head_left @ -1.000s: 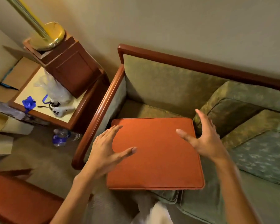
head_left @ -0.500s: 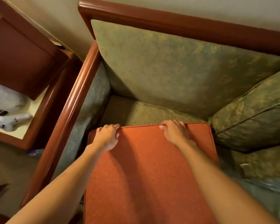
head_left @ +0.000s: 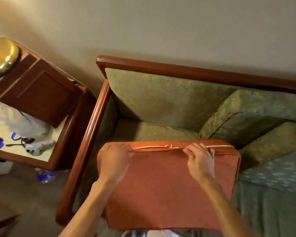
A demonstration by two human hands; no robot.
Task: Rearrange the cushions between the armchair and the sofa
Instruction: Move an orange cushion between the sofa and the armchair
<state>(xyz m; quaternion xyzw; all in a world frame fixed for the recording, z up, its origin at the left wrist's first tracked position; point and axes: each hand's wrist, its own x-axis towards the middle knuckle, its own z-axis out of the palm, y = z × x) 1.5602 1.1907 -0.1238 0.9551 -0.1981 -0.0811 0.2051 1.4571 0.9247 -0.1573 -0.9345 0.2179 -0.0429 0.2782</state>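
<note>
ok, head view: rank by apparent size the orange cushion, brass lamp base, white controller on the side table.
1. orange cushion, by far the largest, though nearest the camera.
2. brass lamp base, partly cut off by the frame edge.
3. white controller, smallest, but not far below the lamp base's visible part.

Dim warm light, soft motion blur

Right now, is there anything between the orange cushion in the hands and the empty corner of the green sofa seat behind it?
Nothing visible. The flat orange fabric cushion, gripped by left hand and right hand, faces a bare green seat corner.
</note>
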